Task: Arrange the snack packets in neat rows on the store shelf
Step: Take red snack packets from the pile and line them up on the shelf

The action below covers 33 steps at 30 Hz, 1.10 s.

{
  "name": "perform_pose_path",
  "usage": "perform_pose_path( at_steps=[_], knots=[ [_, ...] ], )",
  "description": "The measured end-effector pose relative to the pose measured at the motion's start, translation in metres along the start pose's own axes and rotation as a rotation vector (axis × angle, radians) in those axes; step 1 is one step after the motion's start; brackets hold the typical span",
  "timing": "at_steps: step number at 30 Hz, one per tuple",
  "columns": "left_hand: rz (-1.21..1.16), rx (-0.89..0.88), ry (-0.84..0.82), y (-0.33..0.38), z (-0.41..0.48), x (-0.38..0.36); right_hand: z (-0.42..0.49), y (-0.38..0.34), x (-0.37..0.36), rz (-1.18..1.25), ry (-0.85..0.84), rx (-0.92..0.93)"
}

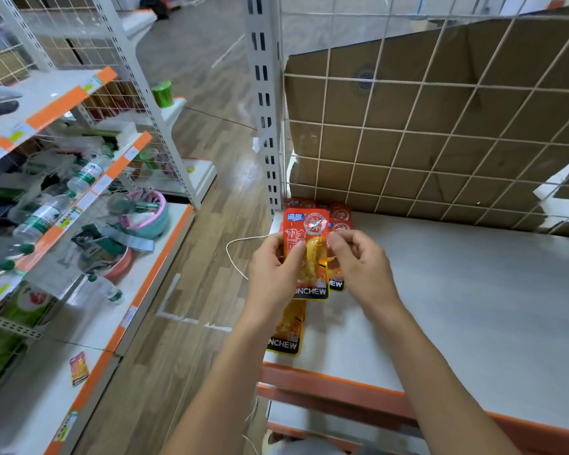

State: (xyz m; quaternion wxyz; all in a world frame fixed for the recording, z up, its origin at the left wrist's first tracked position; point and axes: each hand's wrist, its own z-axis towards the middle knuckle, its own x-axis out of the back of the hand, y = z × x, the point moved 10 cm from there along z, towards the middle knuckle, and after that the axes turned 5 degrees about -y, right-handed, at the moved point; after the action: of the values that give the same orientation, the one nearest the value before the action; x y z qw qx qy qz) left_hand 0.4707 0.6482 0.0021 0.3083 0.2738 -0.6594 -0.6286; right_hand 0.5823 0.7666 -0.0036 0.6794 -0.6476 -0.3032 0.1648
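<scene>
Left hand (273, 267): it grips 1 red snack packet (306, 244) by the left edge, with the thumb on the front side.
Right hand (358, 257): the fingers are curled and the fingertips are at the right edge of the same packet; I cannot tell if they really pinch it.
Held packet: it stands upright above the far left corner of the white shelf (473, 307).
Lying packets (340, 221): several red ones overlap in that far left corner, partly hidden behind the held one.
Near packet (286, 336): 1 more lies flat at the left edge of the shelf, under the left wrist.
Back wall: a wire grid (440, 133), with brown cardboard (490, 77) behind it.
Left rack (145, 277): it stands across the wooden aisle and carries water bottles (89, 172), a pink basket (155, 211) and 1 small red packet (79, 367) on the lowest board.
</scene>
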Motion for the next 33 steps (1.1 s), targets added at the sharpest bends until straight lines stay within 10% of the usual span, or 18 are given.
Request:
perform_pose_path(
  at_steps=[13,33],
  knots=[
    [1.004,-0.45,0.128,0.016,-0.01,-0.012,0.004,0.044,0.025,-0.173,0.05,-0.186],
    [0.971,-0.392,0.069,-0.008,-0.007,-0.011,-0.004,0.036,0.018,-0.476,0.161,-0.157]
  ],
)
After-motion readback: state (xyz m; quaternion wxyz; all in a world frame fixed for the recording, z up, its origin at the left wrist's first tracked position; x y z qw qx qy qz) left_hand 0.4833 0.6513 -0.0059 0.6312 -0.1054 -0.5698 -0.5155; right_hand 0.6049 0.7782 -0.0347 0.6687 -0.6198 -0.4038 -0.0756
